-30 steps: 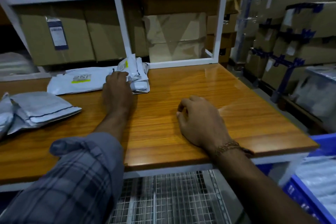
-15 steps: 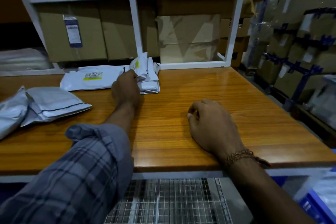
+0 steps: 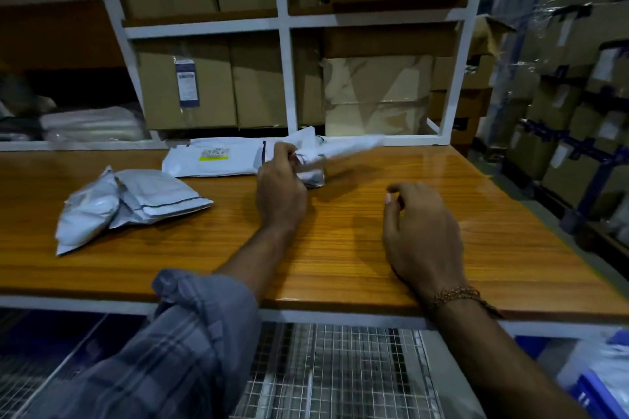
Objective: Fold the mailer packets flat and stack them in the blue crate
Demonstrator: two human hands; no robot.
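Note:
My left hand [image 3: 280,189] grips a crumpled white mailer packet [image 3: 315,161] at the back of the wooden table [image 3: 357,248] and holds it partly lifted, its far end blurred and sticking out to the right. Just left of it a flat white mailer with a yellow-edged label [image 3: 212,161] lies on the table. Two more grey-white packets [image 3: 136,201] lie overlapped at the left. My right hand [image 3: 422,231] rests on the table with fingers loosely curled, holding nothing. A corner of the blue crate [image 3: 592,391] with white packets inside shows at the bottom right.
A white shelf frame [image 3: 287,78] filled with cardboard boxes stands right behind the table. Wrapped boxes on blue racks [image 3: 571,112] line the right side. Under the table's front edge runs a wire mesh shelf [image 3: 333,371].
My left hand has closed on the crumpled packet and raised it off the table, swinging its end to the right. The right hand has stayed put. The camera has tilted up.

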